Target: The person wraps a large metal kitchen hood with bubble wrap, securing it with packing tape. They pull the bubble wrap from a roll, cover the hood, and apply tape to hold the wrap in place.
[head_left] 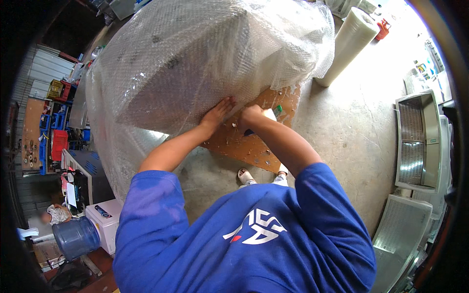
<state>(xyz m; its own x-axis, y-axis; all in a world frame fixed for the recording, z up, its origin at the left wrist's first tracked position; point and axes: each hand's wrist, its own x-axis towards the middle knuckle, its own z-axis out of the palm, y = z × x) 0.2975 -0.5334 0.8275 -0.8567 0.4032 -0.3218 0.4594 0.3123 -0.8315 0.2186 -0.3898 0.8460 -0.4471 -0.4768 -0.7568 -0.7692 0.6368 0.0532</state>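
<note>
A large object draped in clear bubble wrap (185,63) stands in front of me on a worn brown board (239,149). My left hand (219,113) lies with fingers stretched out along the lower edge of the wrap. Close beside it, my right hand (251,116) is closed, its fingers bent inward near the wrap's edge. A small dark blue piece shows just below the right hand, but what it belongs to is hidden. Past my right wrist, a white and green item (277,111) shows partly behind the forearm.
A tall roll of bubble wrap (349,46) stands on the concrete floor at the far right. Metal housings with perforated panels (415,141) line the right side. To the left are red crates (59,144), a water dispenser with a blue bottle (75,239), and another person (57,214).
</note>
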